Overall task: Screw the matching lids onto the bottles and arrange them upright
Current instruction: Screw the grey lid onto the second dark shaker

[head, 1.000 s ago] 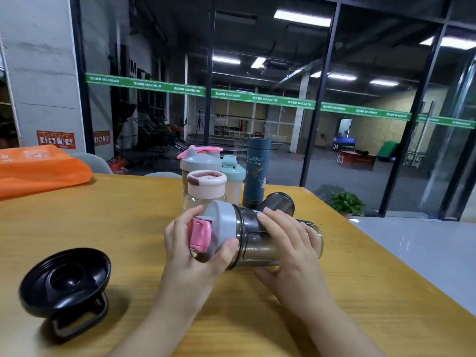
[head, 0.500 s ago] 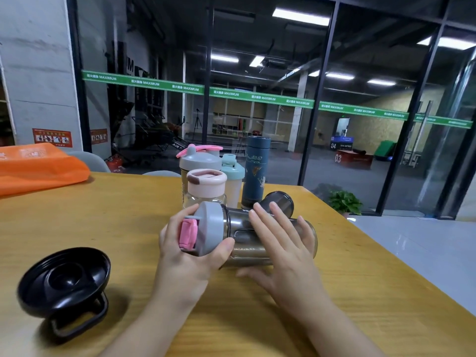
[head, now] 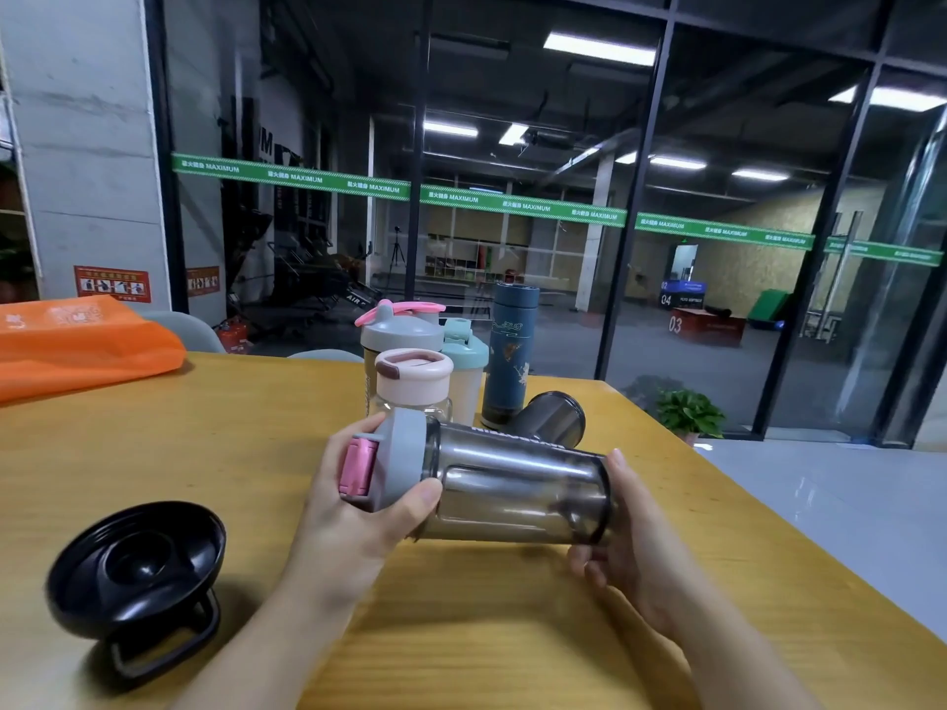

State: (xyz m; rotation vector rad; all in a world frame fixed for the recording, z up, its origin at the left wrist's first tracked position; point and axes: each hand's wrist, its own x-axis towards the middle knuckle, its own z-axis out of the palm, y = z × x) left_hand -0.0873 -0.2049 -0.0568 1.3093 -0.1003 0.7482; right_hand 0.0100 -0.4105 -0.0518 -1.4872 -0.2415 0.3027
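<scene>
A smoky transparent bottle (head: 517, 497) lies sideways above the wooden table (head: 205, 453), its grey lid with a pink flip cap (head: 382, 461) pointing left. My left hand (head: 358, 509) grips the lid, thumb on its lower rim. My right hand (head: 630, 545) cups the bottle's base from the right. A black lid with a carry loop (head: 138, 571) lies upside down at the near left. Behind, a dark lidless bottle (head: 551, 420) lies on its side.
Several capped bottles stand upright at the far edge: a grey-lidded shaker with a pink loop (head: 399, 335), a pink-lidded jar (head: 412, 381), a teal-lidded bottle (head: 466, 366), a dark blue flask (head: 507, 356). An orange bag (head: 77, 340) lies far left. The table's right edge is close.
My right hand slid from on top of the bottle's body down to its base. The bottle now sits a little lower and more in the open; my left hand kept hold of the lid.
</scene>
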